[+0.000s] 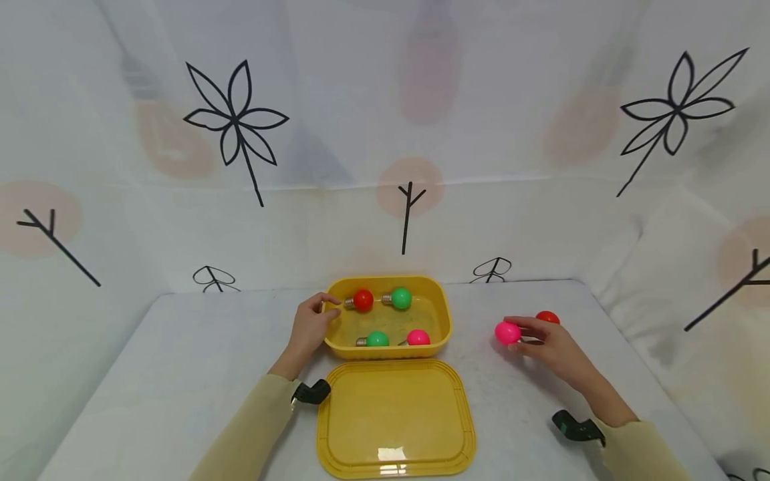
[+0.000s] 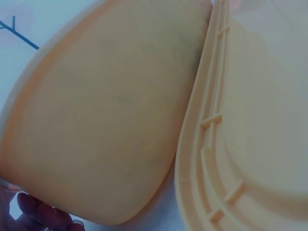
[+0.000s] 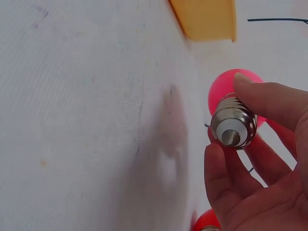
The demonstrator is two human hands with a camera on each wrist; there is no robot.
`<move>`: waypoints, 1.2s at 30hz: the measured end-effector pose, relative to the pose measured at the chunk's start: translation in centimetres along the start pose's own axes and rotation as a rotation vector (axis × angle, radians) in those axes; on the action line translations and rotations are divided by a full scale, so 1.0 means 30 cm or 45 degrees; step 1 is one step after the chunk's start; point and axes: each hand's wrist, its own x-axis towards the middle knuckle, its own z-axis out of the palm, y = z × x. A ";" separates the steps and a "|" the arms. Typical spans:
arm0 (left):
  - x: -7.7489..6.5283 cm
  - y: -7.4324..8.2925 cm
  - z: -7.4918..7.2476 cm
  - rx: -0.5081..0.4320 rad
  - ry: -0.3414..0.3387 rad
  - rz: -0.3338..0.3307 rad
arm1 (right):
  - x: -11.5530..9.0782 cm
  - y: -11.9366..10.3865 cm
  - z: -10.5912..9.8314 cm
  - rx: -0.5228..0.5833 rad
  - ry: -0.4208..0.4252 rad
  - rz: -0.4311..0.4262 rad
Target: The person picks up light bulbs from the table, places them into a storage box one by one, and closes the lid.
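A pink light bulb (image 1: 508, 333) is pinched between the thumb and fingers of my right hand (image 1: 550, 347), held above the table to the right of the box. Its metal screw base (image 3: 233, 126) faces the camera in the right wrist view. My left hand (image 1: 311, 327) grips the left rim of a yellow plastic box (image 1: 446, 321), partly over its edge; curled fingers (image 2: 45, 214) show against the box's side in the left wrist view. Inside the box lie a red bulb (image 1: 363, 300), a green bulb (image 1: 401, 298), another green bulb (image 1: 377, 339) and a pink bulb (image 1: 418, 337).
A yellow lid (image 1: 397, 421) lies flat in front of the box, close to its near side. Behind my right hand, a second red bulb (image 1: 547, 317) rests on the white table (image 1: 180, 387), partly hidden by the hand. A patterned white cloth (image 1: 337, 227) stands behind.
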 end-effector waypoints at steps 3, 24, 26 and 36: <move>-0.002 0.002 0.000 0.000 0.001 -0.003 | 0.003 -0.009 0.005 0.007 0.003 -0.004; -0.012 0.012 -0.003 -0.018 0.005 -0.012 | 0.060 -0.098 0.091 0.012 0.035 -0.076; -0.014 0.013 -0.002 -0.023 0.009 -0.018 | 0.067 -0.105 0.094 0.020 0.036 -0.085; -0.013 0.012 -0.001 -0.015 0.015 -0.024 | 0.097 -0.156 0.104 0.120 0.013 -0.091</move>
